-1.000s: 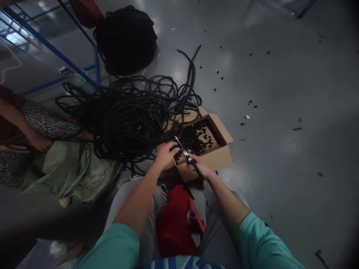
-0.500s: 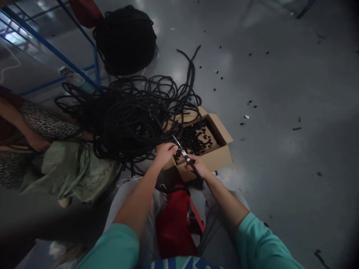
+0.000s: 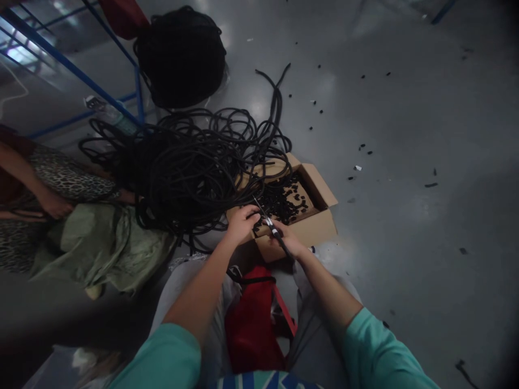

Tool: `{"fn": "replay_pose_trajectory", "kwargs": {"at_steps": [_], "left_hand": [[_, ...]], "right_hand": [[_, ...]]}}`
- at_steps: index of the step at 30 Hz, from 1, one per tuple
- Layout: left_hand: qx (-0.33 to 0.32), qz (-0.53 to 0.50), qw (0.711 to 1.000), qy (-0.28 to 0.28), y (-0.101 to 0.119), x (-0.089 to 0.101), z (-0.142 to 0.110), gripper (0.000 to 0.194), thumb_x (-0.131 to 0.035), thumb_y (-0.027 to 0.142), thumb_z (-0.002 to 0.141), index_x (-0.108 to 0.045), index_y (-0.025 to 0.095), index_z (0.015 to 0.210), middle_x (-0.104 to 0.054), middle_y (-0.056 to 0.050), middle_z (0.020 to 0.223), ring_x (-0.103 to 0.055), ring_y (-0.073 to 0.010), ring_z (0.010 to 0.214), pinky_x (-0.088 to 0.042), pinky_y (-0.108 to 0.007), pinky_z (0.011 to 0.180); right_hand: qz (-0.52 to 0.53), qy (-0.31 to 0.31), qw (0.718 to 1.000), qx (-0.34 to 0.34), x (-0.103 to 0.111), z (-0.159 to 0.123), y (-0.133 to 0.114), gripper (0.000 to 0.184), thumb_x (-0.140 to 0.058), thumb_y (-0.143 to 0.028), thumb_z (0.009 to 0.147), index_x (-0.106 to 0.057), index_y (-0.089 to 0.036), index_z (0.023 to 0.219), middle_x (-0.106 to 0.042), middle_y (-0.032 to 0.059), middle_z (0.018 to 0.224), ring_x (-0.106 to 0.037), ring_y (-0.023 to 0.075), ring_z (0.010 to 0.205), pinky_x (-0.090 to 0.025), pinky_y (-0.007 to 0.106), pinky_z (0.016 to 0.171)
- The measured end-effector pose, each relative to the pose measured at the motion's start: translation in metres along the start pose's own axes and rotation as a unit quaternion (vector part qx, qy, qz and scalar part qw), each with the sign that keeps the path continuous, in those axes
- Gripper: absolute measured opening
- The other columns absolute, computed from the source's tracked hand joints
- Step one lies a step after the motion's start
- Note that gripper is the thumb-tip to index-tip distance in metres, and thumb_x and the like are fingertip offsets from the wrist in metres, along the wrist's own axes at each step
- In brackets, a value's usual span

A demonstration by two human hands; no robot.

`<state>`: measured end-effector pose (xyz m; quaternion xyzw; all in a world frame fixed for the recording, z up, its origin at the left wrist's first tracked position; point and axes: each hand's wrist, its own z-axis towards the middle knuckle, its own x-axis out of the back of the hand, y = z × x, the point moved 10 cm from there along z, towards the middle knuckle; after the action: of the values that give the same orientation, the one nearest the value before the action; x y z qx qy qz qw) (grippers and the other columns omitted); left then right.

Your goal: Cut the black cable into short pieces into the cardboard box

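My right hand is closed around the black handles of a pair of scissors. The narrow blades point up and left, over the near edge of an open cardboard box. Just left of the blades, my left hand pinches a black cord, mostly hidden by the fingers. Many short black cut pieces lie inside the box. A large tangle of black cord spreads behind and left of the box, some loops hanging over its rim.
A big black coil stands at the back beside a blue metal frame. At left sits another person, a hand near green cloth. A red thing lies between my legs. Black scraps dot the floor.
My left hand has shifted slightly up and right, and its grip has turned. The scissors have moved a little right. A dark cord now shows more plainly across the red thing below.
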<state>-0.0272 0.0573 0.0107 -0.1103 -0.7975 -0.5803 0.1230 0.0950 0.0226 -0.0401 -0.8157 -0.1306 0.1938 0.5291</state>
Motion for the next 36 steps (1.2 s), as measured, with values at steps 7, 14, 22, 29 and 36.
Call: {"fn": "replay_pose_trajectory", "kwargs": {"at_steps": [7,14,22,29,36], "left_hand": [[0.060,-0.090,0.993,-0.041,-0.009,-0.009,-0.001,0.019,-0.057,0.026,0.064,-0.062,0.015,0.078,-0.059,-0.001,0.064,-0.050,-0.0099,0.057,-0.038,-0.022,0.052],[0.024,-0.013,0.999,-0.029,-0.014,-0.002,0.005,0.016,-0.051,0.027,0.069,-0.061,0.016,0.074,-0.058,0.000,0.061,-0.052,-0.0112,0.059,-0.041,-0.024,0.058],[-0.066,0.120,0.991,0.012,0.013,0.003,0.000,0.018,-0.056,0.020,0.068,-0.058,0.019,0.086,-0.063,-0.004,0.090,-0.058,-0.0172,0.089,-0.042,-0.031,0.083],[-0.048,0.210,0.976,0.026,0.008,0.005,-0.001,0.020,-0.047,0.019,0.074,-0.059,0.019,0.090,-0.065,-0.007,0.095,-0.057,-0.0207,0.095,-0.041,-0.034,0.085],[-0.020,0.161,0.987,0.009,-0.004,0.000,0.003,0.015,-0.045,0.020,0.074,-0.058,0.016,0.081,-0.063,-0.004,0.079,-0.056,-0.0151,0.076,-0.042,-0.027,0.072]], "right_hand": [[-0.010,-0.005,1.000,0.003,0.000,-0.002,-0.002,0.062,-0.061,-0.018,0.051,-0.055,-0.017,0.113,-0.058,0.0023,0.089,-0.050,0.0138,0.074,-0.041,0.028,0.070],[-0.052,0.025,0.998,0.009,0.003,0.000,-0.006,0.051,-0.059,-0.018,0.052,-0.062,-0.016,0.103,-0.062,0.0020,0.083,-0.052,0.0162,0.074,-0.041,0.028,0.069],[-0.044,0.062,0.997,-0.010,0.005,0.001,0.000,0.046,-0.059,-0.021,0.054,-0.062,-0.014,0.099,-0.060,0.0013,0.078,-0.051,0.0145,0.070,-0.040,0.028,0.067],[-0.026,0.020,0.999,0.008,0.000,0.003,0.003,0.050,-0.061,-0.021,0.056,-0.057,-0.018,0.105,-0.059,-0.0001,0.079,-0.050,0.0142,0.073,-0.040,0.029,0.073],[0.013,-0.015,1.000,-0.013,-0.004,0.001,0.004,0.056,-0.063,-0.018,0.054,-0.053,-0.017,0.109,-0.054,-0.0025,0.073,-0.048,0.0127,0.069,-0.039,0.027,0.069]]}}
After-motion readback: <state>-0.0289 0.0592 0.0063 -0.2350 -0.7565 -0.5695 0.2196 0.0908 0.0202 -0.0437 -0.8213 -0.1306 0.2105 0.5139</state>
